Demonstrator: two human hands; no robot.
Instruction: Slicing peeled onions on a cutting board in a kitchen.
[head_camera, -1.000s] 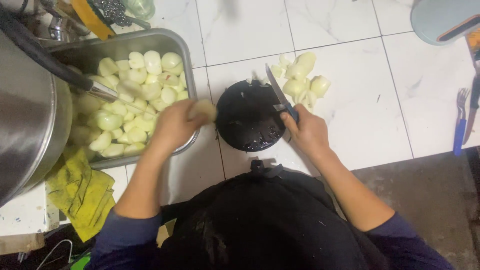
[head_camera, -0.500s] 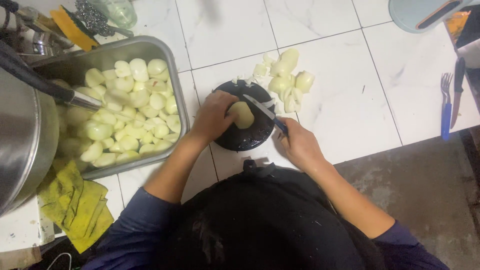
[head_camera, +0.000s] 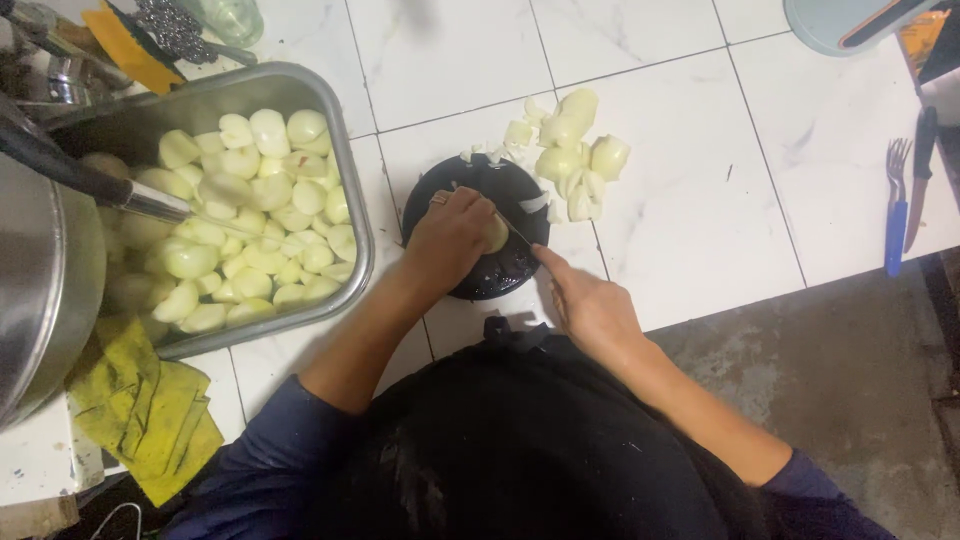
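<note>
My left hand (head_camera: 450, 240) was curled down over a peeled onion (head_camera: 494, 234), pinning it onto the round black board (head_camera: 500, 275) that lay on the white tiled surface (head_camera: 700, 200); only a pale sliver of the onion showed at the right edge of my fingers, so most of it sat hidden under my palm. My right hand (head_camera: 590, 305) was closed around the handle of a knife (head_camera: 515, 231), with the blade reaching up and to the left so that it met the onion just beside my left fingertips. The handle itself was buried in my grip and I could not make it out. So the onion lay between my 2 hands, directly under the left one and at the tip end of the blade held by the right. Just beyond the board, touching its far right rim, sat a heap of cut onion pieces (head_camera: 570, 160) on the bare tile. To my left stood a metal tray (head_camera: 362, 215) full of whole peeled onions (head_camera: 250, 220), close to the board but not touching it. A big steel pot (head_camera: 40, 280) stood at the far left, its dark handle reaching over the tray, and a crumpled yellow cloth (head_camera: 150, 410) lay near my left elbow. Well apart on the right lay a blue-handled fork (head_camera: 896, 210).
</note>
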